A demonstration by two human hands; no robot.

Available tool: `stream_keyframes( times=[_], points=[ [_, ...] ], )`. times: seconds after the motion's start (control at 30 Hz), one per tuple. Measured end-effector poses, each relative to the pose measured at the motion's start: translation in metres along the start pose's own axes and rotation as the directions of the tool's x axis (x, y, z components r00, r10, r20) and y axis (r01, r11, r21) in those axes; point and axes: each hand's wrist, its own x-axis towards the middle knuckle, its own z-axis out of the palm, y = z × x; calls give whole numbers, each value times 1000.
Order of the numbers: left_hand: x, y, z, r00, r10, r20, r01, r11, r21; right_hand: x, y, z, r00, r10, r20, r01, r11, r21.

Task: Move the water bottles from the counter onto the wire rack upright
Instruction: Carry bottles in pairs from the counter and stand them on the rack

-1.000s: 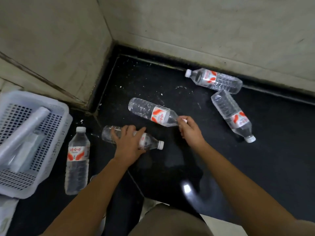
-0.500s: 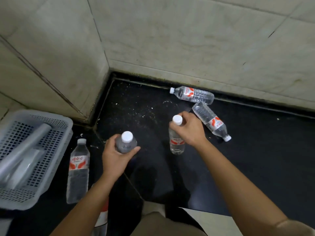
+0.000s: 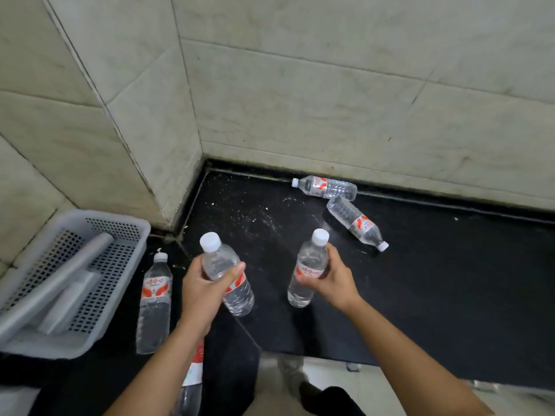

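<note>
My left hand (image 3: 201,292) grips a clear water bottle (image 3: 223,265) with a white cap and red label, held upright above the black counter (image 3: 450,295). My right hand (image 3: 333,280) grips a second such bottle (image 3: 307,265), also upright and lifted. Two more bottles lie on their sides by the back wall: one (image 3: 326,186) along the wall, one (image 3: 356,222) angled in front of it. Another bottle (image 3: 154,298) stands upright at the left beside the basket. A further bottle (image 3: 192,382) is partly hidden under my left forearm. No wire rack is in view.
A white perforated plastic basket (image 3: 90,331) holding a grey roll and a box sits at the left. Tiled walls meet in a corner behind the counter. The counter's front edge runs below my arms, with the floor and a shoe (image 3: 292,375) beneath.
Both hands have lifted their bottles off the counter and raised them upright; a second ago the bottles lay on their sides. The view has tilted upward toward the wall.
</note>
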Motion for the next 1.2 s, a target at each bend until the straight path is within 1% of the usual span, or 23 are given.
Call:
stream_keyframes(
  times=[0.1, 0.2, 0.3, 0.4, 0.47, 0.57, 0.7, 0.8, 0.87, 0.97, 1.1, 1.2],
  points=[
    [-10, 20, 20, 998, 7, 55, 0, 993, -122, -26, -12, -20, 999, -45, -23, 48, 985, 167],
    [-22, 44, 52, 983, -13, 184, 57, 970, -235, -45, -32, -54, 996, -84, 16, 78, 970, 229],
    [-44, 67, 93, 946, 13, 324, 85, 955, -286, -66, -43, -95, 993, -117, 24, 105, 948, 300],
    [-74, 84, 145, 888, 45, 458, 112, 944, -309, -90, -34, -140, 991, -124, -56, 136, 927, 351],
    [-98, 92, 185, 841, 50, 539, 128, 949, -287, -109, -18, -175, 981, -127, -144, 172, 912, 372],
    [-140, 95, 256, 785, 95, 613, 86, 962, -260, -143, 19, -235, 956, -112, -270, 216, 893, 394],
    [-207, 83, 362, 722, 92, 686, 74, 975, -209, -198, 85, -333, 911, -64, -407, 248, 874, 418],
    [-265, 75, 444, 675, 100, 731, 58, 981, -187, -245, 136, -409, 865, -18, -502, 257, 874, 412],
    [-307, 72, 494, 655, 133, 744, 23, 980, -195, -276, 166, -454, 826, 18, -564, 269, 866, 421],
    [-368, 72, 564, 601, 164, 782, -13, 981, -196, -317, 204, -517, 730, 75, -679, 292, 864, 410],
    [-426, 77, 648, 488, 124, 864, 27, 987, -157, -353, 237, -595, 600, 116, -791, 347, 854, 388],
    [-456, 80, 709, 427, 96, 899, 87, 985, -147, -368, 263, -647, 520, 163, -839, 386, 831, 401]
  ],
)
